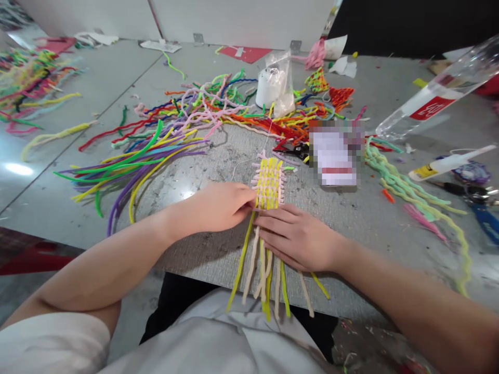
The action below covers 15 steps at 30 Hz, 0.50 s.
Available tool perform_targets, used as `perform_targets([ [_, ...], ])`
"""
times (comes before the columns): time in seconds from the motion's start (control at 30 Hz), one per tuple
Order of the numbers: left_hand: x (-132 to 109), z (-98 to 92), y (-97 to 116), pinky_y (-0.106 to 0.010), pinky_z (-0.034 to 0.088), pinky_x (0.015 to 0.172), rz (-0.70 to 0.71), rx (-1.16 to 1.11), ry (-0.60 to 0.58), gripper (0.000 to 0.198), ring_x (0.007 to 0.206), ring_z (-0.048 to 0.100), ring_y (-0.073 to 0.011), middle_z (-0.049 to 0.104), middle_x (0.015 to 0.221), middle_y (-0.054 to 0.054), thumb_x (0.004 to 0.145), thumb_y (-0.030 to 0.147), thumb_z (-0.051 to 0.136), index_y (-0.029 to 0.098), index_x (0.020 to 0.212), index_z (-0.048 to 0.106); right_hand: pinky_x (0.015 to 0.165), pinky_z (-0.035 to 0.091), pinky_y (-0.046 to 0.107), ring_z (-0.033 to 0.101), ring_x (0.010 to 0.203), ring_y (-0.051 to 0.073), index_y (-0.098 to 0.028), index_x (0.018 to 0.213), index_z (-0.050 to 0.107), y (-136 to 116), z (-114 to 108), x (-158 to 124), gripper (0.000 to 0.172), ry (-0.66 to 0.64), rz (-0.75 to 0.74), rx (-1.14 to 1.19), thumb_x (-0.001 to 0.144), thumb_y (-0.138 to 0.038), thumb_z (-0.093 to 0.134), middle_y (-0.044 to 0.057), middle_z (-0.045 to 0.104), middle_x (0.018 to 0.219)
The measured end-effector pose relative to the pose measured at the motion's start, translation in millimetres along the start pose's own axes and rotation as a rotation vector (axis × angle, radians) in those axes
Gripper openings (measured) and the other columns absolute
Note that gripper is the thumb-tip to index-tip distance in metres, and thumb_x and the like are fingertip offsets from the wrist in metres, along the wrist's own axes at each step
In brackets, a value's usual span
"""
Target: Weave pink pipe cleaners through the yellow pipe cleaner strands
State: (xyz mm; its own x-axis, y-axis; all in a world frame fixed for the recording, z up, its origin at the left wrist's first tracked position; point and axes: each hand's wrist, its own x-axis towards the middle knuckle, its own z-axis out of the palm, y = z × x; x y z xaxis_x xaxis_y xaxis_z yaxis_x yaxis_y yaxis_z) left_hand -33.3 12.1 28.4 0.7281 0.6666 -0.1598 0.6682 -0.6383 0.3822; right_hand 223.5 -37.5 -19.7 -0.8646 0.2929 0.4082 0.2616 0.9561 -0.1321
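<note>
A small woven piece (268,179) of yellow and pale pink fuzzy yarn lies flat on the table before me, its loose yellow and pale strands (283,288) trailing over the front edge. My left hand (228,205) is closed at the weave's lower left edge, its fingertips pinched around the end of a pale pink strand. Stretched out and flat, the fingers of my right hand (300,236) rest across the strands just below the weave. Part of the weave's lower edge is hidden under both hands. A thin white thread (267,137) runs up from its top.
Yarn bundles (136,161) spread to the left and behind. A white thread cone (267,88) in plastic, black-handled snips (292,149) and a blurred packet (335,156) stand beyond the weave. To the right are a clear bottle (440,93), a glue tube (448,162) and blue-handled pliers (485,221).
</note>
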Motion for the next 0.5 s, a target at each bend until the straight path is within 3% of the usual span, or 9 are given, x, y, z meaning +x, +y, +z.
perform_targets([
  [0.23,3.4,-5.8,-10.5,-0.033,0.047,0.075,0.056,-0.047,-0.063,0.011,0.081,0.067,-0.0199,0.072,0.087,-0.003,0.087,0.013,0.069,0.022,0.081,0.066,0.102,0.067,0.051,0.076,0.119,0.032,-0.015,0.136,0.073,2.8,-2.9,-5.7,0.032,0.059,0.093,-0.021,0.111,-0.02,0.054,0.02,0.077,0.133],
  [0.5,6.7,-0.6,-5.1,-0.032,0.049,0.08,0.091,-0.092,-0.07,0.008,0.089,0.071,-0.0206,0.075,0.093,-0.004,0.093,0.017,0.067,0.021,0.086,0.066,0.1,0.066,0.055,0.073,0.115,0.033,-0.015,0.134,0.072,7.1,1.4,-8.4,0.03,0.047,0.112,0.04,0.111,-0.03,0.061,0.021,0.076,0.127],
])
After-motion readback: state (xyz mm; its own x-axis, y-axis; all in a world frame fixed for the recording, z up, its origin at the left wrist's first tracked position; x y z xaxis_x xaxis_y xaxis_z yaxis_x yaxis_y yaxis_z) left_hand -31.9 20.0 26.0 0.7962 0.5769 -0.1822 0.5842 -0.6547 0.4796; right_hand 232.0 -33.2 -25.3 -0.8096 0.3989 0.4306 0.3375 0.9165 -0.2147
